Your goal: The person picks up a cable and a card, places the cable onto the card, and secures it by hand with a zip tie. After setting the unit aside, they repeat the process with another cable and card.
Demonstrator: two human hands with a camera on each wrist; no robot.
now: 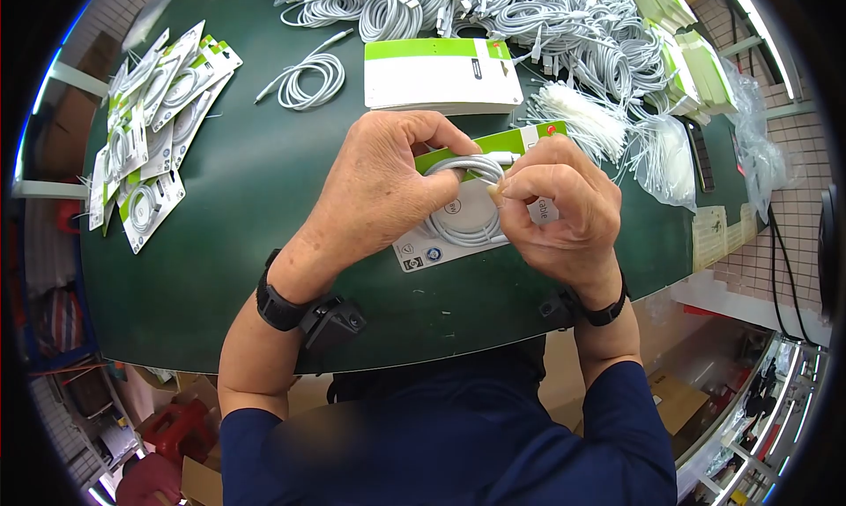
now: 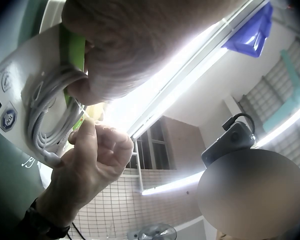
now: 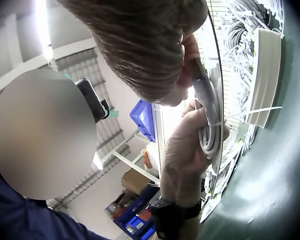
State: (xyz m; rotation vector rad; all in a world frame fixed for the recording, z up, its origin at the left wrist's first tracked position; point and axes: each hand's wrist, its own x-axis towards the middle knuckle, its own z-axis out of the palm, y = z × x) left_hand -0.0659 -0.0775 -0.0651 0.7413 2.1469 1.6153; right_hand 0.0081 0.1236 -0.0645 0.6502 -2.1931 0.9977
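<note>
A coiled white cable [image 1: 464, 233] lies against a green and white card [image 1: 423, 253], tilted above the table in the head view. The left hand [image 1: 374, 180] pinches the coil and the card's upper left part between thumb and fingers. At the coil's right side, the right hand [image 1: 564, 202] pinches a thin white tie [image 2: 85, 112] with thumb and forefinger. In the right wrist view the cable's metal plug [image 3: 197, 69] shows beside the right hand [image 3: 145, 50], and a tie end sticks out past the card. Part of the coil is hidden behind the fingers.
A stack of blank-faced cards [image 1: 441, 76] stands beyond the hands, with a loose coiled cable [image 1: 311, 81] to its left. Carded cables [image 1: 141, 145] pile up at the left. Many cables [image 1: 564, 21] and white ties [image 1: 577, 118] lie at the back right.
</note>
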